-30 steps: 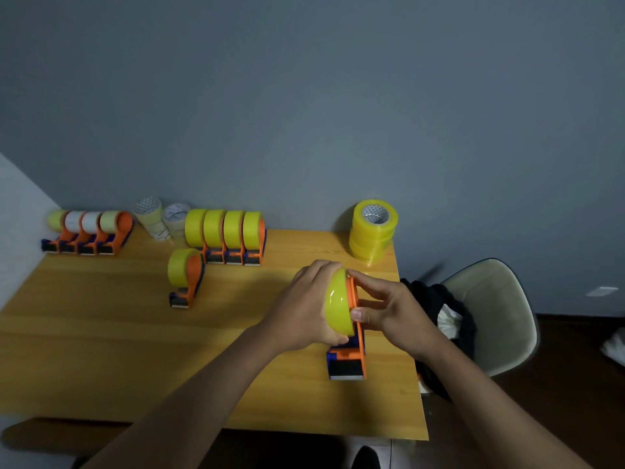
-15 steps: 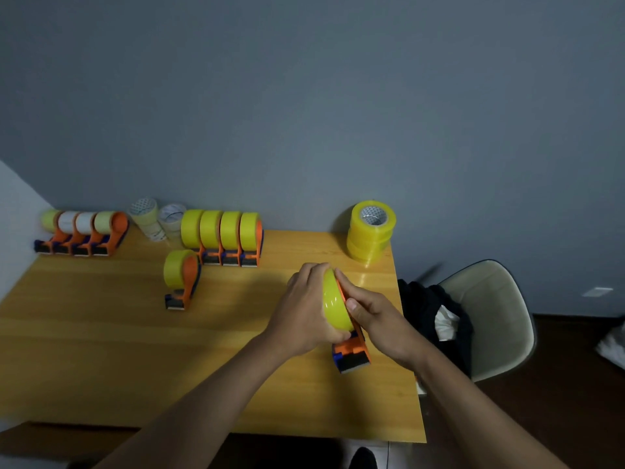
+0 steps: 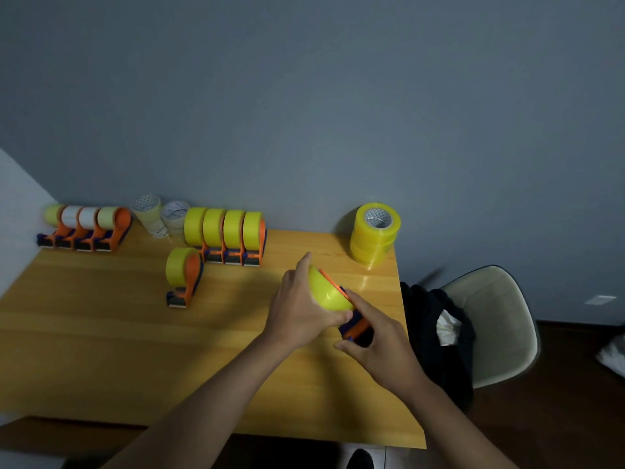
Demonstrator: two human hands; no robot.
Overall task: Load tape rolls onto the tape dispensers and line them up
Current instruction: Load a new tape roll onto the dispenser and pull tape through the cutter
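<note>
- Here the left hand (image 3: 297,299) grips a yellow tape roll (image 3: 326,292) seated on an orange dispenser (image 3: 355,324).
- Right hand (image 3: 375,346) fingers pinch the dispenser's base above the desk (image 3: 101,350).

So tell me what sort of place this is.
Probably a plain room at home or in a small office: a wooden table against a bare grey wall, with a shell chair draped in dark clothing.

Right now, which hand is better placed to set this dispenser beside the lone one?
Probably the left hand: it grips the yellow roll and is nearer the lone dispenser. The right hand holds the dispenser low, farther off.
</note>
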